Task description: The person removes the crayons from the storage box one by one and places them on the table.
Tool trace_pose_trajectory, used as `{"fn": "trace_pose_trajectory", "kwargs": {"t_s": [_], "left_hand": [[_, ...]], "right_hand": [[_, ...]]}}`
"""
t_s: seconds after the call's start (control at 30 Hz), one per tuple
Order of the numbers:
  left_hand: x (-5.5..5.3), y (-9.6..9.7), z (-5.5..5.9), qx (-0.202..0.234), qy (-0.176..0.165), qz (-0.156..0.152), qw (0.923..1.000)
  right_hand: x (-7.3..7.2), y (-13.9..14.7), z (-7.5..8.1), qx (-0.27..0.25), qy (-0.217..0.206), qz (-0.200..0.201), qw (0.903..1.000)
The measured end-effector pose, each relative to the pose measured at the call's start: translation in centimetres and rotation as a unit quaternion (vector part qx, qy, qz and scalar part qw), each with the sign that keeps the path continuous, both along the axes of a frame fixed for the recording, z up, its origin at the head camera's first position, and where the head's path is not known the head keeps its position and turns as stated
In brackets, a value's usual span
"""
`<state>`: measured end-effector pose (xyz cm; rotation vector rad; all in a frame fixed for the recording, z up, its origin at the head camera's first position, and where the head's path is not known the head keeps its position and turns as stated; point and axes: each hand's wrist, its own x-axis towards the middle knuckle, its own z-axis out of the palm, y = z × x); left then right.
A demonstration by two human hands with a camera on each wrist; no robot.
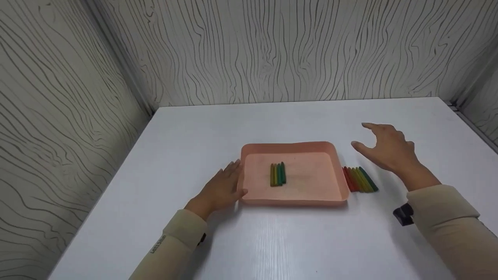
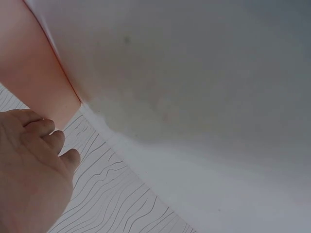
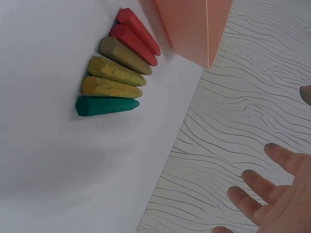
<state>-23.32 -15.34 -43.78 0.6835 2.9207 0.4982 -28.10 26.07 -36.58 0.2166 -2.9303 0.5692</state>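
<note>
A shallow pink tray (image 1: 311,190) sits on the table, with a short row of brown, yellow and green crayons (image 1: 277,174) lying inside, left of its middle. My left hand (image 1: 220,188) rests at the tray's left wall, fingers along the outside and thumb at the rim. Just outside the right wall lies a fanned row of crayons (image 1: 360,179). Up close in the right wrist view, these are two red crayons (image 3: 137,36), a brown crayon (image 3: 124,54), two yellow crayons (image 3: 114,77) and a green crayon (image 3: 104,106). Above and right of them hovers my right hand (image 1: 389,149), thumb and forefinger spread, holding nothing.
The white table (image 1: 194,128) ends at a wood-grain patterned wall (image 1: 272,50) behind, with a similar panel (image 1: 50,136) along the left. A black strap piece (image 1: 404,214) shows at the right sleeve cuff.
</note>
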Motion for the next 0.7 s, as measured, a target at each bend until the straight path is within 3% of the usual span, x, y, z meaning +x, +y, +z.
{"fn": "trace_pose_trajectory", "kwargs": {"t_s": [0.5,0.7], "left_hand": [[-0.1,0.1,-0.1,-0.016,-0.006,0.005,0.9998],[-0.1,0.1,-0.1,-0.009,-0.007,0.007,0.9999]], "right_hand": [[-0.1,-5.7,0.0,-0.005,0.016,0.033,0.9993],[-0.2,-7.7,-0.6,-0.005,0.003,0.047,0.9989]]}}
